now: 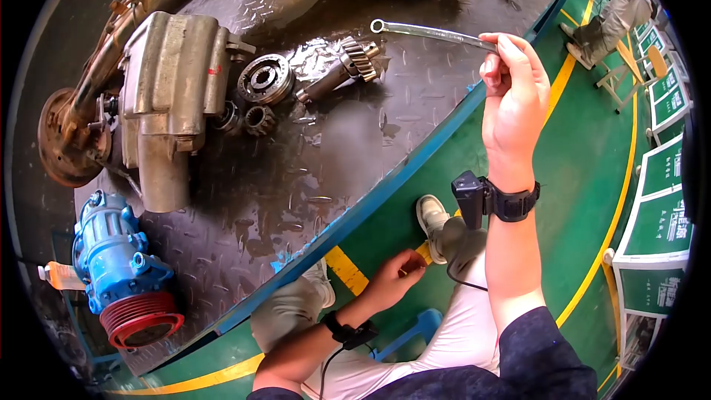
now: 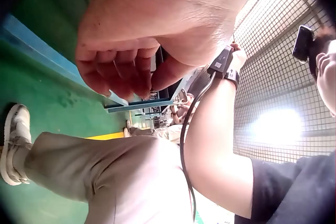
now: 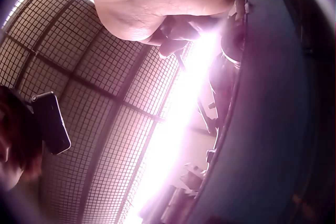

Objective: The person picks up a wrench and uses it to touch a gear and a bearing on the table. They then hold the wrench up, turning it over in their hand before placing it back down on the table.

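Fingers (image 1: pixel 512 52) of the right hand (image 1: pixel 516 96) pinch one end of a slim, shiny wrench (image 1: pixel 437 34), thumb against them. From that grip the tool reaches out to the person's left, its long axis lying almost crosswise over the counter (image 1: pixel 341 148), the ring end farthest from the fingers and tipped slightly away from the body. I can't judge how high it hangs. Right is plainly the nearer hand; the left hand (image 1: pixel 396 278) hangs low by the counter's edge, loosely curled around nothing.

Past the ring, on the person's left, lie a toothed shaft (image 1: pixel 326 85) and a bearing ring (image 1: pixel 264 80), then a big grey housing (image 1: pixel 174 81) with a small red mark on it. Nearer the body sits a blue unit (image 1: pixel 111 244) with a red grooved pulley (image 1: pixel 142 320).

For writing, I find no brand legible on the wrench. Green panels (image 1: pixel 644 222) off to the right carry white Chinese-looking characters, too small and slanted to read surely; the pale label on the right wrist's camera (image 2: pixel 219 65) is illegible too.
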